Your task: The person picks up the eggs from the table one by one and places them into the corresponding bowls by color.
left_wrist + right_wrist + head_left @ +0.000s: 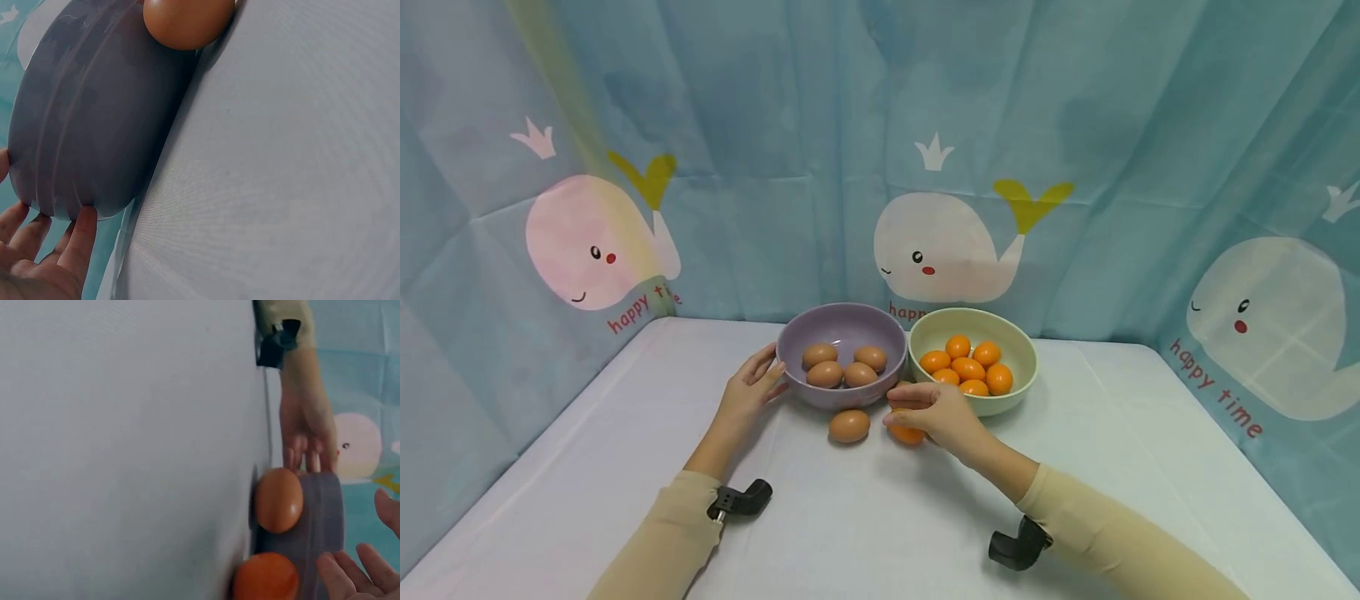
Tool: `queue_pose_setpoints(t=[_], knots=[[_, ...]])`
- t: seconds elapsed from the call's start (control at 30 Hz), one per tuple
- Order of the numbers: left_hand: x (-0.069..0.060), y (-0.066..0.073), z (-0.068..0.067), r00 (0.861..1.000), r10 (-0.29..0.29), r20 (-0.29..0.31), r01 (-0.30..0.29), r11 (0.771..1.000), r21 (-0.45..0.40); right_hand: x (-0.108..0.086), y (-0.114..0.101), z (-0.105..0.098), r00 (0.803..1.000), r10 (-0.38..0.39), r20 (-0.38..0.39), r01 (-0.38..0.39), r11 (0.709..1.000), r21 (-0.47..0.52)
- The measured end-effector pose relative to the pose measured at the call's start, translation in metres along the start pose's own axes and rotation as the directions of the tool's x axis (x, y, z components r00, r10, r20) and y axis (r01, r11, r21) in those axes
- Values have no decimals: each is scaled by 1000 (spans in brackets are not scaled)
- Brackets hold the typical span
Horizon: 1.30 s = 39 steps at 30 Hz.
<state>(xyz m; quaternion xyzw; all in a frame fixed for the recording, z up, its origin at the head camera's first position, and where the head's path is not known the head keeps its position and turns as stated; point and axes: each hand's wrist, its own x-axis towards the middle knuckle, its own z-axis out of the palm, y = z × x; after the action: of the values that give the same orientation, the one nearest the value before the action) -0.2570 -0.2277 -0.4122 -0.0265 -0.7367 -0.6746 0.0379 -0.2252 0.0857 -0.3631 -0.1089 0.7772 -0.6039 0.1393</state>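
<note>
My left hand (749,388) rests its fingertips against the left side of the purple bowl (842,398), which holds several brown eggs (824,374). In the left wrist view, the fingers (80,247) touch the bowl's outer wall. One brown egg (849,426) lies on the table in front of that bowl. To its right is a smooth orange egg-shaped piece (907,435), partly hidden by my right hand (943,419). The right wrist view shows spread fingers (337,578) beside the orange piece (267,578), not wrapped round it. Behind this hand, a brownish thing is mostly covered.
A pale green bowl (1028,385) with several orange egg-shaped pieces (967,369) stands directly right of the purple one. Both are on a white-covered table (850,533), near its back edge. A blue curtain with whale prints (936,246) hangs behind.
</note>
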Motion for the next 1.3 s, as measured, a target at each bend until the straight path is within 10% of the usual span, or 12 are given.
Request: queue_pose_setpoints(t=[1.3], knots=[[1, 1, 2, 1000, -11, -8, 11, 1000, -13, 17, 14, 43, 983, -181, -41, 165, 953, -255]])
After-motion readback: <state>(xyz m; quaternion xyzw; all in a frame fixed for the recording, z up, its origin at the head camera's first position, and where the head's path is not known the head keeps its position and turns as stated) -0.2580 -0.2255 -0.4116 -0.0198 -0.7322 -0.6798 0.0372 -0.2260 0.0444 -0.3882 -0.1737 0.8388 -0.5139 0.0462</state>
